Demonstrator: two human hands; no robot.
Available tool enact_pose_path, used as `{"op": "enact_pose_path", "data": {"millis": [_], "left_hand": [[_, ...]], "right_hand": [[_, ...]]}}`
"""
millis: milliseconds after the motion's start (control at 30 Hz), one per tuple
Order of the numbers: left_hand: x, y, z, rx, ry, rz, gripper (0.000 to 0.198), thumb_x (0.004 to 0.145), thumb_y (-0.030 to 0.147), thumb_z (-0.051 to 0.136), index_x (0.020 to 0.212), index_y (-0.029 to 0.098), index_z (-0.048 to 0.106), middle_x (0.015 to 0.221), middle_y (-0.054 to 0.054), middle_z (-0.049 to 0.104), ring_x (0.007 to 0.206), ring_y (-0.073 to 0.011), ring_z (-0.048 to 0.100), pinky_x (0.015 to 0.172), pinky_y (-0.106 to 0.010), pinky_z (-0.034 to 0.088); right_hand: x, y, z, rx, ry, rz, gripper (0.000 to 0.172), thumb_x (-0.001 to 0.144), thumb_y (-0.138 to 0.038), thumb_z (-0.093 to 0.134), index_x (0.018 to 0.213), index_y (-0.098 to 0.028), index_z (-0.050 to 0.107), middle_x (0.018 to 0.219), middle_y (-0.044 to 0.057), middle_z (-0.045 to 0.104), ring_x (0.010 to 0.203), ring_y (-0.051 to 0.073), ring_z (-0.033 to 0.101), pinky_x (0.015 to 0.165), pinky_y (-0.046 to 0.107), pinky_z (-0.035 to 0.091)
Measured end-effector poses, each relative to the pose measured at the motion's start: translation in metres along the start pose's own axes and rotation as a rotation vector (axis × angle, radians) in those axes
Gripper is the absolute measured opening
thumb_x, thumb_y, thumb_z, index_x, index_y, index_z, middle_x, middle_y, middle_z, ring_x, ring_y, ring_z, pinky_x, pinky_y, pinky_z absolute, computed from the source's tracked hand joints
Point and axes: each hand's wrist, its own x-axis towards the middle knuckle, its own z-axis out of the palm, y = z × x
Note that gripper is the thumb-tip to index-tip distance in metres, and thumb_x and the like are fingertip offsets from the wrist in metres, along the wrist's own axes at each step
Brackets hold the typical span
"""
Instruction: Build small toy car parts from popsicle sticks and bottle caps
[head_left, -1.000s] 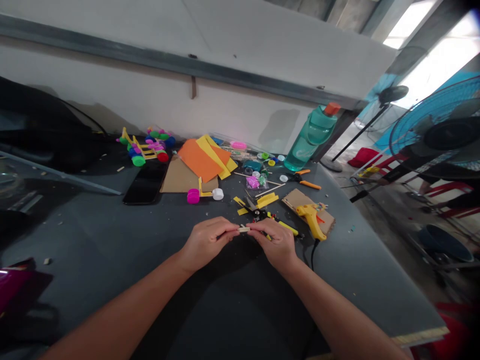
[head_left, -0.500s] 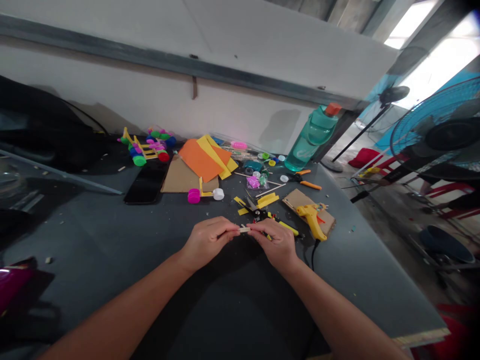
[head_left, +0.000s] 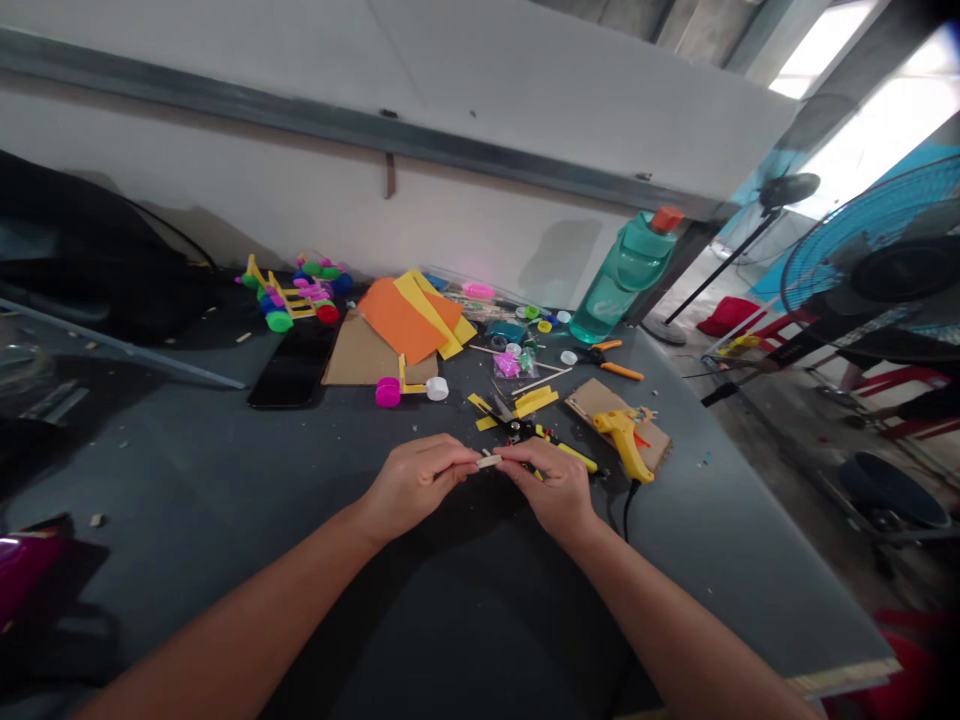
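My left hand (head_left: 416, 485) and my right hand (head_left: 553, 487) meet over the dark table (head_left: 225, 500), fingers pinched together. Between their fingertips I hold a short pale wooden stick (head_left: 488, 461), one end in each hand. Just beyond my right hand lie black-handled scissors (head_left: 508, 422) and strips of yellow foam (head_left: 534, 400). A yellow glue gun (head_left: 624, 441) rests on a cardboard piece (head_left: 592, 397) to the right, its black cord running toward the table's near edge.
Farther back lie orange and yellow foam sheets (head_left: 409, 315), a black phone (head_left: 292, 368), small cars made of sticks and bottle caps (head_left: 296, 295), a teal water bottle (head_left: 619, 280), orange-handled pliers (head_left: 611, 362) and several loose caps. A blue fan (head_left: 877, 250) stands off the table's right side.
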Motion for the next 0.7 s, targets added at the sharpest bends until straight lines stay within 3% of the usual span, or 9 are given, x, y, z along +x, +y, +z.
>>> {"op": "enact_pose_path", "data": {"millis": [233, 433, 700], "left_hand": [[-0.0017, -0.0047, 0.0006, -0.016, -0.045, -0.044, 0.015, 0.085, 0.025, 0.053, 0.087, 0.019, 0.067, 0.078, -0.003, 0.068, 0.071, -0.0112, 0.063, 0.065, -0.02, 0.048], [-0.0012, -0.0066, -0.0013, -0.038, -0.164, -0.101, 0.013, 0.084, 0.024, 0.055, 0.082, 0.021, 0.067, 0.076, 0.001, 0.068, 0.07, -0.0097, 0.063, 0.065, -0.019, 0.046], [-0.0017, -0.0051, -0.0007, -0.063, -0.18, -0.122, 0.012, 0.084, 0.022, 0.055, 0.082, 0.02, 0.067, 0.076, 0.0, 0.067, 0.07, -0.0096, 0.062, 0.064, -0.019, 0.046]], "right_hand": [[0.0009, 0.0011, -0.0002, 0.009, -0.023, -0.011, 0.013, 0.079, -0.022, 0.062, 0.087, -0.025, 0.072, 0.076, 0.002, 0.071, 0.071, 0.016, 0.065, 0.068, 0.029, 0.052], [0.0005, 0.0052, 0.0001, 0.057, -0.063, -0.042, 0.013, 0.078, -0.021, 0.064, 0.087, -0.025, 0.072, 0.075, 0.002, 0.071, 0.068, 0.015, 0.065, 0.068, 0.029, 0.052], [-0.0004, 0.0046, 0.0006, 0.02, -0.076, -0.043, 0.019, 0.081, -0.016, 0.059, 0.093, -0.025, 0.071, 0.078, 0.002, 0.071, 0.072, 0.015, 0.064, 0.069, 0.028, 0.051]]}}
